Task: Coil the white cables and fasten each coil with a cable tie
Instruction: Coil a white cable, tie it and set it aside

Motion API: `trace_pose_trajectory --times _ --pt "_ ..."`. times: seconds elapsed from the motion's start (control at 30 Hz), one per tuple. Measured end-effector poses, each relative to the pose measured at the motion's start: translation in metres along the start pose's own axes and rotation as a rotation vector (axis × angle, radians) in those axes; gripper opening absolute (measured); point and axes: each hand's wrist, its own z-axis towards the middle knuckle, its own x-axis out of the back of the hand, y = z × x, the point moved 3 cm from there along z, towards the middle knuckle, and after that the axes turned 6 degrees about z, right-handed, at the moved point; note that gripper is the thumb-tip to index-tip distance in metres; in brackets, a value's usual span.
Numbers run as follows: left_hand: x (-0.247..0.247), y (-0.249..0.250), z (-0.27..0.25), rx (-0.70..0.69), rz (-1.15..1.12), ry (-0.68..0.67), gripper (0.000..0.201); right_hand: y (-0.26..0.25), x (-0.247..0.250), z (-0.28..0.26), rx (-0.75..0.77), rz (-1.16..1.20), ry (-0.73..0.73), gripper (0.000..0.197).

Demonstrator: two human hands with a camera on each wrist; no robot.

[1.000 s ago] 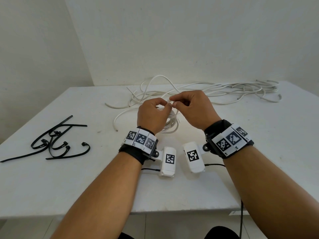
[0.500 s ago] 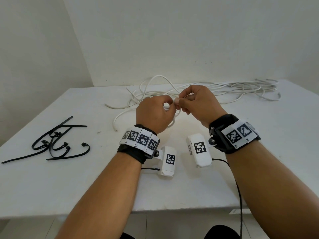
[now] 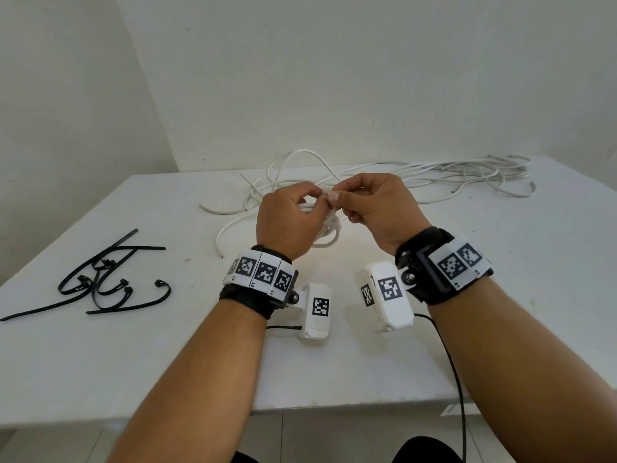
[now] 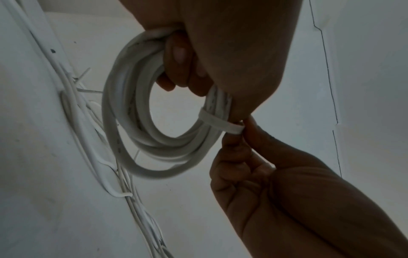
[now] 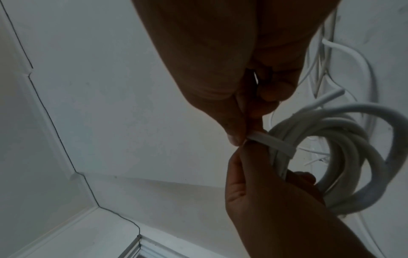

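White cable wound into a coil (image 4: 132, 125) hangs in the air above the middle of the table (image 3: 500, 295), toward its far edge. The left hand (image 3: 288, 225) grips the coil, its fingers curled through the loops and closed round the bundled strands. A white cable tie (image 4: 220, 124) is wrapped round the strands just beside those fingers. The right hand (image 3: 377, 208) pinches the end of the tie between thumb and forefinger, with its other fingers curled in toward the palm. The two hands touch at the thumbs where the tie closes.

A loose white cable (image 3: 300, 172) lies behind the hands, arching up off the table and trailing down to an end near the left wrist. A tangle of more white cables (image 3: 467, 175) is spread along the far edge, reaching toward the far right corner. A pile of black cable ties (image 3: 100, 282) lies well apart from the hands, near the left edge. Each wrist wears a black strap with printed markers and a small white camera unit (image 3: 319, 309); a thin black lead runs from the right one over the near edge.
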Motion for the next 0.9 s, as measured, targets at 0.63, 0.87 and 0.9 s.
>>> trace_pose_trajectory --times 0.63,0.87,0.9 --pt "0.006 0.003 -0.009 0.096 -0.357 -0.149 0.013 -0.031 -0.009 0.007 -0.187 -0.443 -0.104 0.034" --pt "0.008 0.010 -0.014 0.078 -0.384 -0.176 0.012 -0.034 -0.007 0.002 -0.209 -0.246 -0.118 0.018" --pt "0.008 0.010 -0.015 0.093 -0.396 -0.180 0.014 -0.035 -0.006 0.003 -0.215 -0.208 -0.089 0.016"
